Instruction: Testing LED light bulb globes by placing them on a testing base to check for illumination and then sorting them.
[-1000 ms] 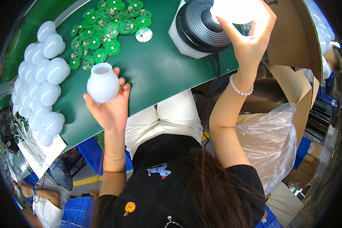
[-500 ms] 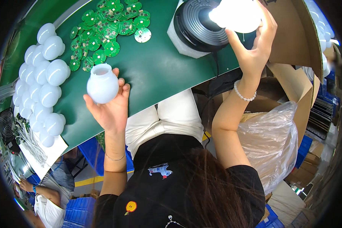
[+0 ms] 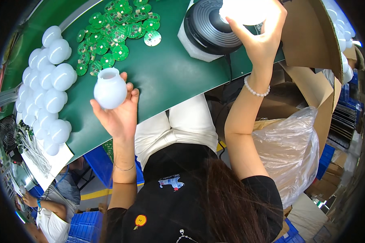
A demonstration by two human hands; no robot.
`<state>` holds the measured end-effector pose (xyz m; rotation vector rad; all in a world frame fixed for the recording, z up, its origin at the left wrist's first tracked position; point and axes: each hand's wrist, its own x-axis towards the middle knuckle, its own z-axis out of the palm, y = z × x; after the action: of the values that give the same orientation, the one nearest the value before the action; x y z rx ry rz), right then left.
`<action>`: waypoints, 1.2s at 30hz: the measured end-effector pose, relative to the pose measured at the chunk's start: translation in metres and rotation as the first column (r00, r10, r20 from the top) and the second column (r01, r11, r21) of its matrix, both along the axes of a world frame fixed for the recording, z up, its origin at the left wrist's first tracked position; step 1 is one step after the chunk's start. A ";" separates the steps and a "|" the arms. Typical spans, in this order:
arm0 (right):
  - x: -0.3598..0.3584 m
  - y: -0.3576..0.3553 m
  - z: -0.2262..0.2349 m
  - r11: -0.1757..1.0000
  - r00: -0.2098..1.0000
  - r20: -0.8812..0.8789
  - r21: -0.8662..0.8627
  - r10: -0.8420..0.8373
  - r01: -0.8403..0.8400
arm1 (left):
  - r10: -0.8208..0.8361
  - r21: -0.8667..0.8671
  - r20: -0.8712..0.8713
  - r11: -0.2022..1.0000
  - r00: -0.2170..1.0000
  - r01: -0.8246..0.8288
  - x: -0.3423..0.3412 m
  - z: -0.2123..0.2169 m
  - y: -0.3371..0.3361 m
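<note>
Cupping a frosted white round globe (image 3: 110,92) in curled left hand (image 3: 123,116), left of black ridged round device (image 3: 209,32), with neck and axis aimed away from torso. Gripping glowing white bulb (image 3: 248,11) in right hand (image 3: 265,39), at device's right.

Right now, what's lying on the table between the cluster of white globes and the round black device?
The head view shows round circuit boards, mostly green, nearer the globes, then bare green tabletop before the device.
</note>
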<state>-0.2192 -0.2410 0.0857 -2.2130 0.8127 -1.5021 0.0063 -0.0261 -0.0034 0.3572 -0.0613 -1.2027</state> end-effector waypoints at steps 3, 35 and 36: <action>0.000 -0.001 -0.001 1.000 1.000 -0.001 -0.005 0.004 -0.004 | 0.002 0.015 0.016 1.000 1.000 -0.002 0.000 0.000 0.000; 0.010 0.018 0.000 0.914 0.959 -0.244 -0.405 -0.142 0.032 | -0.010 0.028 -0.027 1.000 1.000 0.011 0.000 0.001 0.000; 0.013 0.022 -0.003 0.888 0.959 -0.232 -0.459 -0.161 0.038 | -0.012 0.010 -0.037 1.000 0.999 0.012 0.000 0.001 0.001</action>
<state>-0.2063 -0.2187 0.0830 -2.8019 0.7170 -1.5932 0.0062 -0.0256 -0.0022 0.3439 -0.0252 -1.2216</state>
